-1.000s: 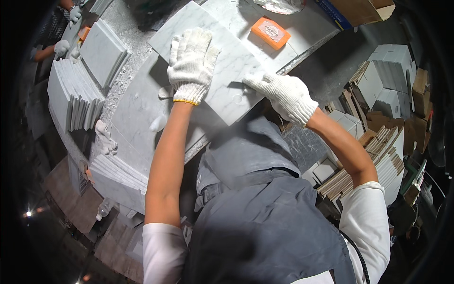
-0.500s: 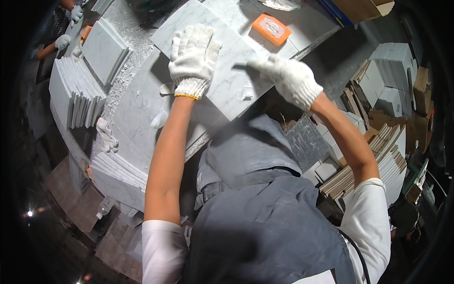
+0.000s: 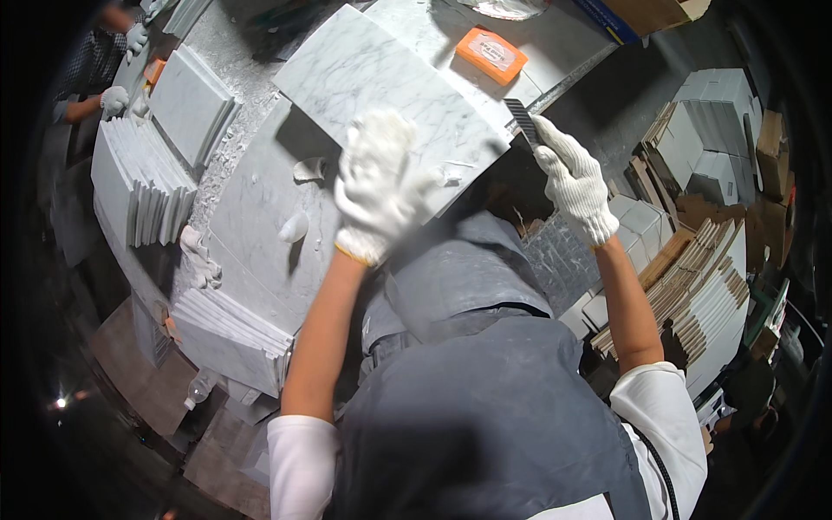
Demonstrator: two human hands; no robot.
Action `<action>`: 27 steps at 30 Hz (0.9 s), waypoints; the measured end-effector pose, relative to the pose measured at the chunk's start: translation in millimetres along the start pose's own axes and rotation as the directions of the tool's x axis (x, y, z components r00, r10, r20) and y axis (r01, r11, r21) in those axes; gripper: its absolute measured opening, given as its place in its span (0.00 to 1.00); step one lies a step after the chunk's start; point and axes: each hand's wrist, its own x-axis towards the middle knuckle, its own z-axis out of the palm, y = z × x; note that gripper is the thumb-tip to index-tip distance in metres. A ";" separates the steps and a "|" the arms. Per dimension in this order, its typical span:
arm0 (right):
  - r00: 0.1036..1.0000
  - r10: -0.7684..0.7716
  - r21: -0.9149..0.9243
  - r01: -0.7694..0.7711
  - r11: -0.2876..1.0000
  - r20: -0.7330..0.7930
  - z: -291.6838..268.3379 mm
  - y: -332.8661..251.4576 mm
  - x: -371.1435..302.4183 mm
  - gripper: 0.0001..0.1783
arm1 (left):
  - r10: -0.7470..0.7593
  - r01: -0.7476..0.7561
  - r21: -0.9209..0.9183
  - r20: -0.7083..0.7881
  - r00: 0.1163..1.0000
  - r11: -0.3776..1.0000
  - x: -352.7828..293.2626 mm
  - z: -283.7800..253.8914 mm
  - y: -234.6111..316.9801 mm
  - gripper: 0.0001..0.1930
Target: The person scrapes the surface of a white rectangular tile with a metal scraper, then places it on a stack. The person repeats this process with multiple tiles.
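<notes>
A grey-veined white marble tile (image 3: 416,95) lies on the work table, its near right corner over the edge. My left hand (image 3: 377,186), in a white knit glove, is over the tile's near left side. Motion smears its fingers, and I cannot tell whether it touches the tile. My gloved right hand (image 3: 574,186) is just right of the tile's right corner, closed on a black flat ridged tool (image 3: 523,119) that points away from me. White scraps (image 3: 452,173) lie near the tile's front edge.
An orange box-shaped block (image 3: 491,55) sits beyond the tile. Marble tile stacks (image 3: 143,182) stand at left, where another person's gloved hand (image 3: 113,100) shows. On the table are a pale rounded piece (image 3: 295,228) and a curled scrap (image 3: 309,169). Cartons (image 3: 711,113) are at right.
My left hand has moved from lying flat on the tile toward me. The right hand has swung right, off the tile, and the tool in it now points away from me.
</notes>
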 end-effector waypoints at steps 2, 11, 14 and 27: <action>0.996 0.008 0.011 -0.007 1.000 -0.087 5.2 8.3 -9.9 0.24 | -0.027 0.028 -0.009 0.130 0.991 1.000 -14.6 -2.4 21.5 0.37; 0.962 0.270 0.254 -0.250 0.934 -0.048 8.8 -5.0 -26.7 0.27 | -0.184 0.172 0.096 0.142 0.973 0.980 -4.3 14.1 6.2 0.40; 0.964 0.260 0.258 -0.237 0.937 -0.059 5.8 -9.2 -25.7 0.26 | -0.060 0.049 0.053 0.249 0.967 0.997 -9.5 12.8 12.9 0.39; 0.975 0.214 0.183 -0.199 0.963 -0.063 10.4 -13.1 -23.6 0.24 | 0.097 -0.393 0.732 0.412 0.906 0.557 6.0 12.0 24.8 0.32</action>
